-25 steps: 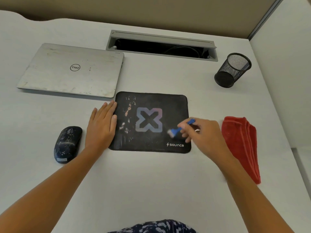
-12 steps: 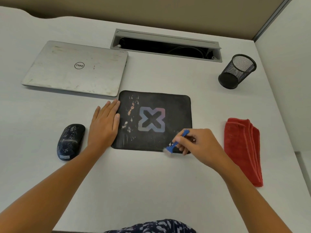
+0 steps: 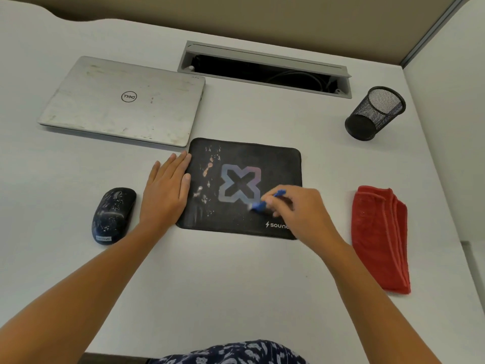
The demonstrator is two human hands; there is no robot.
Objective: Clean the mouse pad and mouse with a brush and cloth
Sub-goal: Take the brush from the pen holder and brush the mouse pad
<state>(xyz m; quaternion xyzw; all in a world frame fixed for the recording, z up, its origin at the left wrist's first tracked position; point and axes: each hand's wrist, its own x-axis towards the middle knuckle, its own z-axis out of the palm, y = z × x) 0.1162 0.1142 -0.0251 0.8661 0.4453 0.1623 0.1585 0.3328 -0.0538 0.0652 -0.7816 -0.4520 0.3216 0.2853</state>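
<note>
A black mouse pad [image 3: 275, 164] with a pale X logo lies mid-table; light stains and crumbs speckle its left part. My left hand [image 3: 166, 191] rests flat on the pad's left edge, fingers together. My right hand [image 3: 301, 212] holds a small blue brush [image 3: 262, 203] whose bristle tip touches the pad just below the X logo. A dark, speckled mouse [image 3: 113, 215] sits left of my left hand. A folded red cloth [image 3: 381, 237] lies to the right of the pad, apart from both hands.
A closed silver laptop [image 3: 123, 102] lies at the back left, close to the pad's corner. A black mesh pen cup [image 3: 375, 114] stands at the back right. An open cable slot [image 3: 262, 70] runs along the back. A partition wall rises on the right.
My right hand moved the brush from the pad's front edge up toward the X logo. My left hand stayed pressed on the pad's left edge.
</note>
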